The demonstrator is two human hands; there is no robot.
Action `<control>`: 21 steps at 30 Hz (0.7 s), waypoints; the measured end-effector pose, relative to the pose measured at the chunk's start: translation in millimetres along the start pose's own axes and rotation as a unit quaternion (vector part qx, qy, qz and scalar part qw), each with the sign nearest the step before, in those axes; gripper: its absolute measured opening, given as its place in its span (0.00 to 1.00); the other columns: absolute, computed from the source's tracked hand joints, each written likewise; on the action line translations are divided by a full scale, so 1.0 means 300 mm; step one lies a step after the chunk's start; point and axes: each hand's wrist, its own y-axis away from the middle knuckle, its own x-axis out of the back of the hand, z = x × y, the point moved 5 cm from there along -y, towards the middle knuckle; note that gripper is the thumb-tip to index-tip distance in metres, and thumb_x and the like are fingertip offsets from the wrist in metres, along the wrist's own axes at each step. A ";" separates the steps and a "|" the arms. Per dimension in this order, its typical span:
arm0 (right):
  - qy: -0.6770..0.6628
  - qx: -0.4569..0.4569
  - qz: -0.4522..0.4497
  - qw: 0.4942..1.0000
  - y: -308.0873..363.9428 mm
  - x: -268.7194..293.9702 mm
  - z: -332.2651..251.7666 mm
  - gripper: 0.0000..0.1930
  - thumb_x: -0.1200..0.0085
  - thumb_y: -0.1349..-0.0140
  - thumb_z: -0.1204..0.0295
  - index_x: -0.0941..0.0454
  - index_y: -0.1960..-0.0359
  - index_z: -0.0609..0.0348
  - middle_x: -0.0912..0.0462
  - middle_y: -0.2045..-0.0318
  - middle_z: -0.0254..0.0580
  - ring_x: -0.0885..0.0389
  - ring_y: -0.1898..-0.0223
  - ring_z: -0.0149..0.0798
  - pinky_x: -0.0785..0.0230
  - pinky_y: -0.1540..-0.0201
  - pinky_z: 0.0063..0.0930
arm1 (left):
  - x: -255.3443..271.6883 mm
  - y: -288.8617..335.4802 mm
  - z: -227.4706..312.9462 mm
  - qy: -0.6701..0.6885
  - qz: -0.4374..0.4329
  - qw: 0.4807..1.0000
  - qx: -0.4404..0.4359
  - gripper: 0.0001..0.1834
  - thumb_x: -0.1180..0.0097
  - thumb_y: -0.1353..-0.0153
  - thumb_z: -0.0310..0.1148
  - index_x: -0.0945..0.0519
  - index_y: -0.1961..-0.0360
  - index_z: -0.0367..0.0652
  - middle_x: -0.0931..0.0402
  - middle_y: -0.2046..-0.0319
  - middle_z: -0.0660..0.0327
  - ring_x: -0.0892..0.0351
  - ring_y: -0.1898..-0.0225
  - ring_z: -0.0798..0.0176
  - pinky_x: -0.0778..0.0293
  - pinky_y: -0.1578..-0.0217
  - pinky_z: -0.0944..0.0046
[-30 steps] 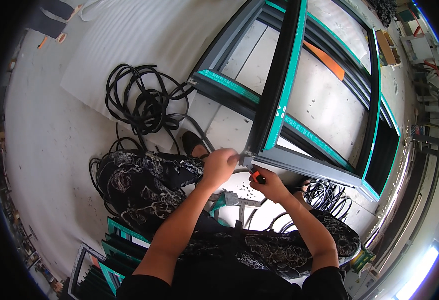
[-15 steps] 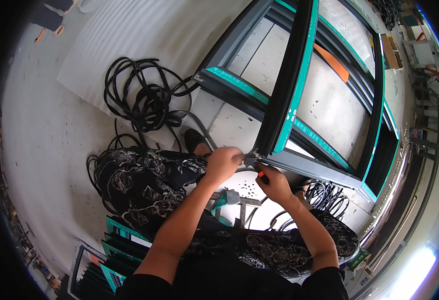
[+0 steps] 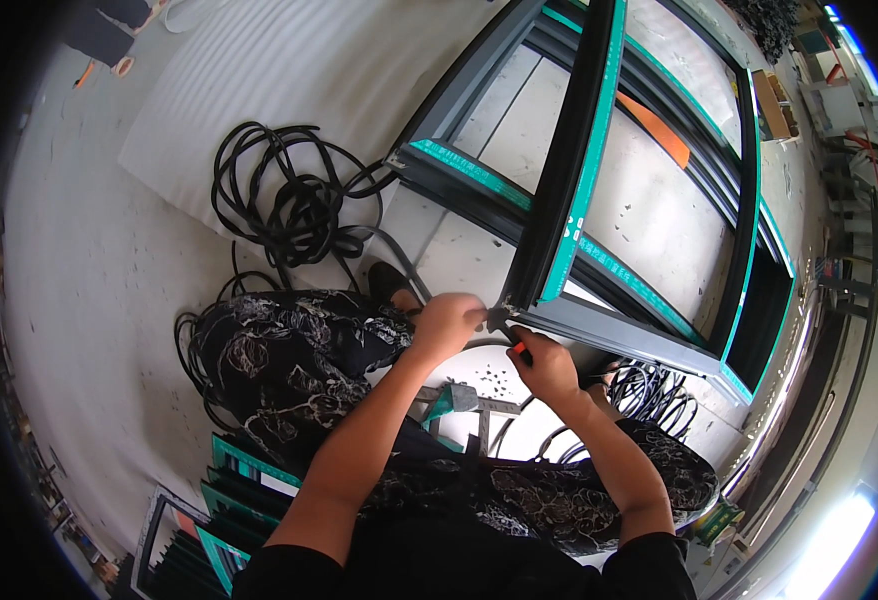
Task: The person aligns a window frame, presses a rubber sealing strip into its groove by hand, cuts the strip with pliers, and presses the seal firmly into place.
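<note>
My left hand [image 3: 449, 325] is closed at the near corner of a dark window frame [image 3: 599, 335], fingers pinched together. A black rubber strip [image 3: 399, 255] runs from a loose coil down to this hand; its end is hidden by the fingers. My right hand [image 3: 547, 368] is wrapped round a hand tool [image 3: 521, 350] with a black and orange handle. The tool's dark head [image 3: 499, 319] sits between my two hands, against the frame's corner. Its exact kind is hard to make out. Green protective tape [image 3: 584, 180] lines the frame's bars.
A tangled coil of black strip [image 3: 294, 205] lies on the floor to the left, partly on a white foam sheet [image 3: 219, 60]. Another coil [image 3: 649, 395] is by my right knee. Several green-taped frames [image 3: 249, 510] stand at lower left. A cardboard box [image 3: 776, 105] sits at far right.
The tool's head has turned slightly at the frame's corner. My right hand has shifted a little left and the view has moved slightly; my left hand stays in nearly the same place.
</note>
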 end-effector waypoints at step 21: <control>-0.679 -0.161 -0.115 0.707 0.087 -0.345 0.031 0.18 0.49 0.50 0.71 0.29 0.56 0.62 0.24 0.58 0.45 0.27 0.56 0.44 0.43 0.43 0.36 | -0.178 0.034 -0.066 0.398 0.002 0.894 0.206 0.06 0.55 0.38 0.28 0.34 0.65 0.34 0.24 0.72 0.47 0.20 0.72 0.54 0.22 0.72 0.62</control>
